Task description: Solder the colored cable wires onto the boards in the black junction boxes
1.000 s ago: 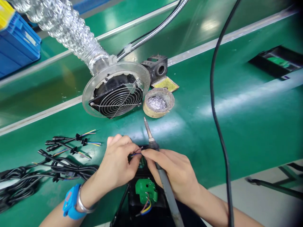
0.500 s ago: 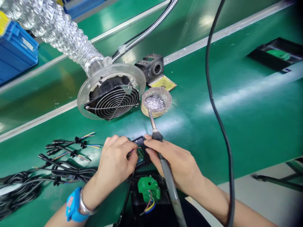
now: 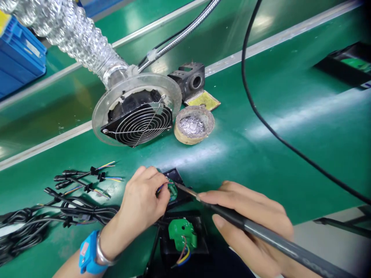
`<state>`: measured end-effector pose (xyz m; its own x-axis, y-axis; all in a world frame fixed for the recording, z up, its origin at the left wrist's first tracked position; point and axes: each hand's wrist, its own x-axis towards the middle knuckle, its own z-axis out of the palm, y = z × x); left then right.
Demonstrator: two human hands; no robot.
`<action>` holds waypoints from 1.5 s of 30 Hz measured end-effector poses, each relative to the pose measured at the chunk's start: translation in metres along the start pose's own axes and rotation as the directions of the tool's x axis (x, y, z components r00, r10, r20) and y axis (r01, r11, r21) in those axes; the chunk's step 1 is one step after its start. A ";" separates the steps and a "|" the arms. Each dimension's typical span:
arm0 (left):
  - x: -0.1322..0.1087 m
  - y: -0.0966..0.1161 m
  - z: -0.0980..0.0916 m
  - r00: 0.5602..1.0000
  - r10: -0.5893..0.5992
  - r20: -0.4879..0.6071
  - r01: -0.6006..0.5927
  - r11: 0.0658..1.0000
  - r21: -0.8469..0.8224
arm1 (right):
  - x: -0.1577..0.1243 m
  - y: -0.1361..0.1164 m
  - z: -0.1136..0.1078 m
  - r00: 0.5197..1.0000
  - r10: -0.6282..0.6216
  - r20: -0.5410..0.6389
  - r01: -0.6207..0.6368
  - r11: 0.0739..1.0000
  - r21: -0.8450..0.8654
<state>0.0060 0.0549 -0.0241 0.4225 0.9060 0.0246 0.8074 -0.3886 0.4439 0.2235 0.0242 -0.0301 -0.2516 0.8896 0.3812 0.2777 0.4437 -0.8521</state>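
My right hand point(image 3: 249, 216) grips a soldering iron point(image 3: 237, 216) like a pen, its metal tip pointing left at a small green circuit board point(image 3: 173, 191). That board sits in a black housing point(image 3: 175, 175). The fingers of my left hand point(image 3: 146, 193) pinch thin coloured wires point(image 3: 165, 184) over the board, close to the iron's tip; whether tip and wire touch I cannot tell. Nearer to me, a second green board point(image 3: 181, 233) with brown, yellow and blue wires lies in another black housing point(image 3: 199, 239).
Black cables point(image 3: 87, 210) with bared coloured ends lie at left. A fume extractor fan point(image 3: 142, 125) stands behind my hands, beside a round solder pot point(image 3: 189, 139) and an iron holder point(image 3: 188, 79) with a yellow sponge point(image 3: 204, 100). The iron's black cord point(image 3: 255, 110) loops at right. A blue bin point(image 3: 21, 58) is far left.
My right hand has moved right and turned the soldering iron, bringing its tip from near the pot down to the board. My left hand stays almost still. The cord has swung.
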 end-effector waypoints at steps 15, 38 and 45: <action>0.000 0.001 0.002 1.000 -0.001 -0.018 0.002 1.000 0.018 | 0.001 0.011 0.004 1.000 -0.006 0.023 0.005 0.999 0.044; 0.001 0.001 0.000 0.999 0.003 0.036 -0.005 0.999 0.032 | -0.008 -0.006 -0.001 0.997 0.011 -0.074 -0.017 0.996 -0.087; 0.001 0.001 0.000 1.000 0.010 0.021 -0.011 1.000 0.024 | -0.005 0.011 0.025 0.977 -0.091 -0.192 0.055 0.981 -0.184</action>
<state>0.0072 0.0553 -0.0239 0.4396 0.8981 0.0100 0.8125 -0.4024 0.4217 0.2050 0.0216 -0.0499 -0.0933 0.8497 0.5189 0.4291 0.5046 -0.7491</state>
